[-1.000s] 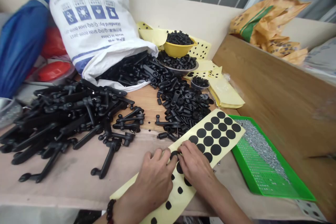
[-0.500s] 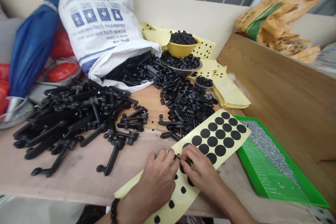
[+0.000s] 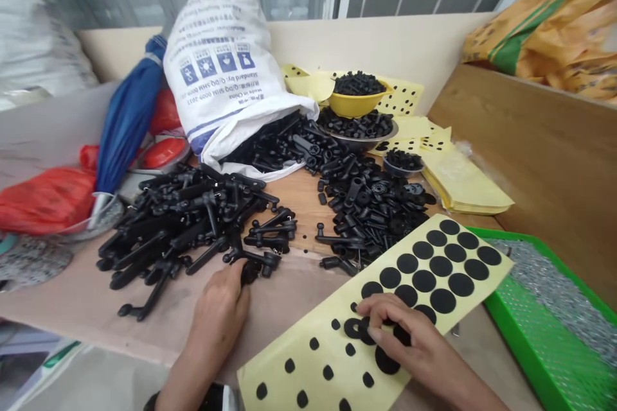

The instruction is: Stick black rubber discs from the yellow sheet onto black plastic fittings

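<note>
1. A yellow sticker sheet (image 3: 332,347) lies slantwise across the near side of the table (image 3: 284,295), one end toward the viewer.
2. The upper part of the sheet carries large black discs (image 3: 440,266) in rows; its lower part shows small black dots (image 3: 328,372). Black rings (image 3: 354,329) sit between the two, near its middle.
3. The right hand (image 3: 414,340) is over the sheet, thumb and forefinger nearly together beside the rings. I cannot tell whether it grips one.
4. The left hand (image 3: 219,305) is left of the sheet, clear of it, fingers curled around a black crank (image 3: 249,271) that is mostly hidden.
5. Farther left of the sheet spreads a tangled pile of black cranks (image 3: 173,212).
6. Just beyond the sheet is a heap of loose black parts (image 3: 366,199); behind that, a yellow bowl (image 3: 354,106) full of small black pieces.
7. Right of the sheet, partly under its corner, a green tray (image 3: 525,343) holds small silvery metal pieces (image 3: 544,289).
8. Well beyond the sheet, to the left, a white sack (image 3: 216,58) spills black parts.
</note>
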`<state>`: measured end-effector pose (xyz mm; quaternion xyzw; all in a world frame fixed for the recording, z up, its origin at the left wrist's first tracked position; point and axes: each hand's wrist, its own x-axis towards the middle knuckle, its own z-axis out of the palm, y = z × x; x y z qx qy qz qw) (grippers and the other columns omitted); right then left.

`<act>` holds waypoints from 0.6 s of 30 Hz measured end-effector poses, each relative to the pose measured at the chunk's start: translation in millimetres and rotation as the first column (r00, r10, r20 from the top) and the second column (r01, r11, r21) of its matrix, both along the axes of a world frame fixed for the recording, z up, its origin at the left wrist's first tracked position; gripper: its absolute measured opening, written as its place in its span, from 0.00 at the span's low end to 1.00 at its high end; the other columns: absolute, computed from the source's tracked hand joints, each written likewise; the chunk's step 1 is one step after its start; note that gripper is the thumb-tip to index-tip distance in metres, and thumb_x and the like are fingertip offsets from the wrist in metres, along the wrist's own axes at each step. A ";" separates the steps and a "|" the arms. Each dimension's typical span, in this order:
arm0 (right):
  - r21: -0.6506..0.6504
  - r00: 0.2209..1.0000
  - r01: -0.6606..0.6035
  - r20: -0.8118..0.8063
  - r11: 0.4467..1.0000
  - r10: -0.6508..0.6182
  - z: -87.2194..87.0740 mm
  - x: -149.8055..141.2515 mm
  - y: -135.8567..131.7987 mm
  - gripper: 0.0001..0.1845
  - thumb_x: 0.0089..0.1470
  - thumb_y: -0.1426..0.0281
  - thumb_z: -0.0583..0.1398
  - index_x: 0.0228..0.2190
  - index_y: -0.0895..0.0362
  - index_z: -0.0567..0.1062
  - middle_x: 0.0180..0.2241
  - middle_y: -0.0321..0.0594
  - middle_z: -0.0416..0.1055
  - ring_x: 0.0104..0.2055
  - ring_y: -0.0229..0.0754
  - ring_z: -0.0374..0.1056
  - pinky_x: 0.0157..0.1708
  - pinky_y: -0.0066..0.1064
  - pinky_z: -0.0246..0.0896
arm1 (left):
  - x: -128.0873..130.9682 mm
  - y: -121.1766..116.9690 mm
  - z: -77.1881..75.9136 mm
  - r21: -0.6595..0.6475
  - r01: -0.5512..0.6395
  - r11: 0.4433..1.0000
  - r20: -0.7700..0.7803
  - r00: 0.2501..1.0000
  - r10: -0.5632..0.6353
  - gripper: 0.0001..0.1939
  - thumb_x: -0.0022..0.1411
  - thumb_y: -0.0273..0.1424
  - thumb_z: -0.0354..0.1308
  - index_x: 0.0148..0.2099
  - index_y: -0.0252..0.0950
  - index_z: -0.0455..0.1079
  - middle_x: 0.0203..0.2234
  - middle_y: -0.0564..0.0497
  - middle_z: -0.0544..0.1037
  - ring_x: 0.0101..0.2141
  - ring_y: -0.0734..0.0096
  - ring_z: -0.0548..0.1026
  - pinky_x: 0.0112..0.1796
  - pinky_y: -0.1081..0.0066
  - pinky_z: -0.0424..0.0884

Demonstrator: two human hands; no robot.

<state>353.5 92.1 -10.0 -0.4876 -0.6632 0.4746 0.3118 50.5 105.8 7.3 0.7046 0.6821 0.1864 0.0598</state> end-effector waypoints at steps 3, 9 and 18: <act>-0.098 0.982 0.098 -0.151 0.990 -0.112 7.9 -1.3 -3.5 0.12 0.49 0.63 0.61 0.20 0.54 0.67 0.38 0.46 0.72 0.44 0.51 0.66 0.43 0.40 0.61 | 10.8 0.0 10.1 -0.167 0.010 0.986 0.351 0.935 0.050 0.17 0.58 0.30 0.50 0.50 0.38 0.63 0.31 0.49 0.79 0.32 0.59 0.77 0.32 0.67 0.69; -0.299 0.864 0.073 -0.458 0.952 -0.210 29.1 -11.2 -5.8 0.16 0.45 0.58 0.65 0.20 0.56 0.69 0.40 0.44 0.71 0.40 0.47 0.65 0.36 0.33 0.60 | 57.9 -10.0 21.6 -0.408 0.372 0.834 0.873 0.427 0.237 0.24 0.50 0.32 0.59 0.51 0.35 0.65 0.31 0.51 0.78 0.24 0.71 0.72 0.27 0.74 0.65; -0.355 0.861 0.077 -0.448 0.932 -0.241 28.3 -20.3 -3.9 0.13 0.44 0.62 0.64 0.19 0.56 0.68 0.41 0.42 0.70 0.39 0.44 0.63 0.33 0.31 0.56 | 96.4 -6.3 24.8 -0.421 0.593 0.687 0.901 0.361 0.241 0.26 0.48 0.29 0.57 0.52 0.34 0.70 0.29 0.52 0.77 0.23 0.74 0.68 0.27 0.74 0.62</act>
